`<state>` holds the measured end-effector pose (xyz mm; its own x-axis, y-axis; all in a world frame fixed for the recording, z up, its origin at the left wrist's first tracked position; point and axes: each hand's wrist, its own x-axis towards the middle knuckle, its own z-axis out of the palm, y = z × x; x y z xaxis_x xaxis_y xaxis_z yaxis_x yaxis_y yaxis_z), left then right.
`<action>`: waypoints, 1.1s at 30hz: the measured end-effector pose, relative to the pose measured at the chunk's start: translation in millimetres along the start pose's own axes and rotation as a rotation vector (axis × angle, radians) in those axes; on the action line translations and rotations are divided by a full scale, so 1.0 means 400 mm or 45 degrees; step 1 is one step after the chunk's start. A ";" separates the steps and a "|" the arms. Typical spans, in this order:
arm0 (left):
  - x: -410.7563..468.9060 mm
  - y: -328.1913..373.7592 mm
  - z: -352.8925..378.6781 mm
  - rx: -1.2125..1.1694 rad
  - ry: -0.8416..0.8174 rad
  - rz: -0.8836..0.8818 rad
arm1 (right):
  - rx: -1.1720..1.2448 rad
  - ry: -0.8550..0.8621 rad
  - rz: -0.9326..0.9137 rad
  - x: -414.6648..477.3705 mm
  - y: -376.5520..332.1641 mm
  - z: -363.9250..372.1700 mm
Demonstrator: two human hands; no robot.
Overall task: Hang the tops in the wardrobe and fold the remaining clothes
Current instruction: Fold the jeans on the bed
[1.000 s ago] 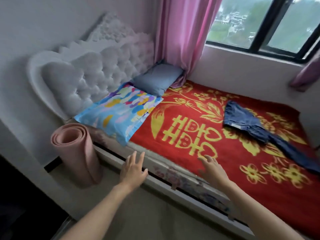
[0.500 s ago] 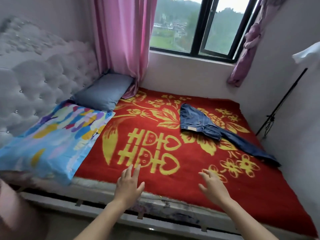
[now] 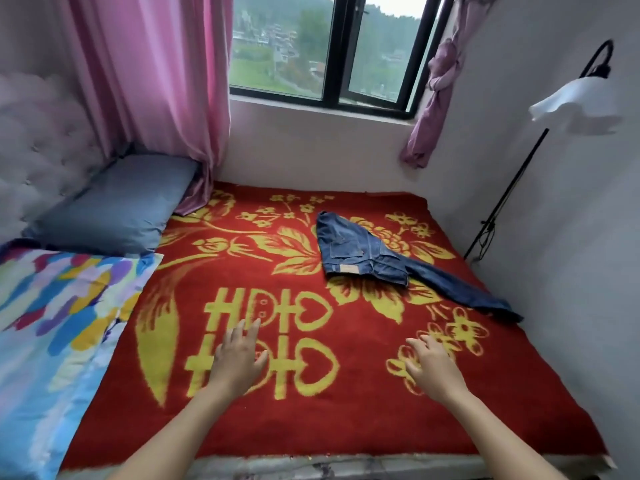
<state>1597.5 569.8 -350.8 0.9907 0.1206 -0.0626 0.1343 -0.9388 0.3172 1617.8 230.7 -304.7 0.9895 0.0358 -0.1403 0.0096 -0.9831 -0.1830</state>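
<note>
A pair of dark blue jeans [image 3: 367, 254] lies crumpled on the far right part of a red blanket [image 3: 242, 278] with yellow flowers, one leg stretched toward the right wall. My left hand [image 3: 239, 358] hovers over the blanket's middle, fingers apart, holding nothing. My right hand [image 3: 433, 367] reaches out over the blanket to the right, also empty with fingers spread. Both hands are well short of the jeans. No tops or wardrobe are in view.
A grey-blue pillow [image 3: 114, 206] and a multicoloured pillow [image 3: 59, 323] lie at the left by a tufted white headboard [image 3: 38, 150]. Pink curtains [image 3: 152, 81] hang by the window. A black floor lamp [image 3: 540, 143] with a white shade stands at the right wall.
My view has swung right and moved closer over the bed. Both hands have advanced from the bed's edge out over the blanket, toward the jeans. The rolled pink mat has left the view.
</note>
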 end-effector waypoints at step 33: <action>0.704 0.455 0.430 0.245 -0.661 -0.372 | 0.121 -0.591 0.216 0.983 0.521 0.304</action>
<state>1897.5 377.6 -473.5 0.7681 0.2539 -0.5878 0.3443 -0.9378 0.0448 1991.2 61.6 -516.2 0.8069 -0.0254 -0.5901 -0.1803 -0.9620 -0.2050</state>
